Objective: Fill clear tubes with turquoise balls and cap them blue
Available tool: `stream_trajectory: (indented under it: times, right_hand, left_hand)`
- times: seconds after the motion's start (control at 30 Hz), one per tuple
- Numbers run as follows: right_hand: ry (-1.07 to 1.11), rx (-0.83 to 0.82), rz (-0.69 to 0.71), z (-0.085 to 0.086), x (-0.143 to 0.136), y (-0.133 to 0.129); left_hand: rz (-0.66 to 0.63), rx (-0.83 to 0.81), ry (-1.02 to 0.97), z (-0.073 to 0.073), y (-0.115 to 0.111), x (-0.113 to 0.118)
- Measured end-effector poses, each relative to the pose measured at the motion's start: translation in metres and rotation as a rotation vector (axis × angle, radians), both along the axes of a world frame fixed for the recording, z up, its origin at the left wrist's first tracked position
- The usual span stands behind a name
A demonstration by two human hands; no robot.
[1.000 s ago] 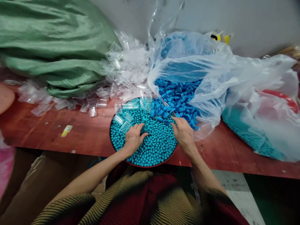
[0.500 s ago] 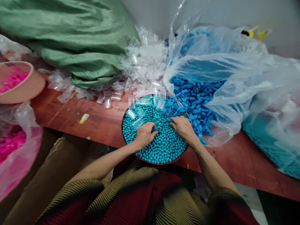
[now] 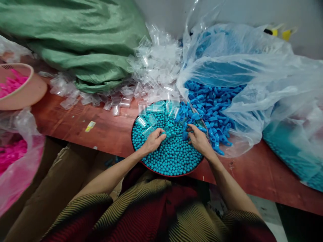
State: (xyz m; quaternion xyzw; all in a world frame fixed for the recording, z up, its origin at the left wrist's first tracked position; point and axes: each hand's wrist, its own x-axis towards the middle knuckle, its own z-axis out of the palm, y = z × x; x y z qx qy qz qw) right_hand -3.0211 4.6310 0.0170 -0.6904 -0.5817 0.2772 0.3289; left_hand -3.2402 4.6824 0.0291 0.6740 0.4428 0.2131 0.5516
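A round red-rimmed tray (image 3: 174, 175) full of turquoise beads (image 3: 174, 158) sits on the table in front of me. My left hand (image 3: 153, 139) is closed at the thumb and fingers on a clear plastic container (image 3: 169, 130), low over the beads, with turquoise beads showing through it. Between the fingertips of my right hand (image 3: 199, 139) is a blue plastic cap-like piece (image 3: 185, 131), held upright just right of the container. Loose clear containers (image 3: 149, 121) lie on the beads at the far left of the tray. More blue pieces (image 3: 188, 112) rest at its far right edge.
Clear containers (image 3: 161, 64) are heaped behind the tray, beside a green sack (image 3: 88, 43). A plastic bag (image 3: 227, 72) spills blue pieces at the right, near a bag of turquoise beads (image 3: 292, 158). At the left stands a pink basin (image 3: 32, 87) on the red table (image 3: 108, 131).
My right hand has drawn back from the blue pieces at the tray's edge, now with one between its fingertips. My left hand stays low over the beads, its thumb and fingers closer together.
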Motion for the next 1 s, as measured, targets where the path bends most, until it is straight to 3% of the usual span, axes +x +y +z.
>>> stream_trajectory:
  times: [0.1,0.27,0.33,0.43,0.63,0.77,0.87,1.0]
  right_hand:
    - [-0.342,0.121,0.089,0.010,0.008,-0.010]
    - [-0.873,0.107,0.407,0.032,0.009,-0.014]
    - [-0.999,0.090,0.486,0.035,0.005,-0.011]
    - [-1.078,0.112,0.498,0.033,0.000,-0.006]
    - [-1.106,0.134,0.450,0.024,0.000,0.001]
    - [-0.924,0.067,0.312,0.029,-0.008,0.005]
    - [-0.645,0.151,0.275,0.032,-0.027,0.006]
    - [-0.450,0.160,0.422,0.025,-0.040,0.000]
  left_hand:
    - [-0.019,-0.153,-0.079,0.000,0.000,-0.001]
    - [-0.023,-0.154,-0.120,-0.001,0.000,-0.001]
    - [-0.024,-0.157,-0.125,-0.002,0.000,-0.001]
    - [-0.013,-0.190,-0.124,-0.002,-0.001,-0.001]
    - [-0.045,-0.305,-0.120,0.002,0.001,-0.002]
    - [-0.066,-0.314,-0.053,0.003,0.001,0.001]
    - [-0.079,-0.155,-0.042,0.002,0.000,0.004]
    - [-0.068,0.066,-0.074,0.001,0.000,0.001]
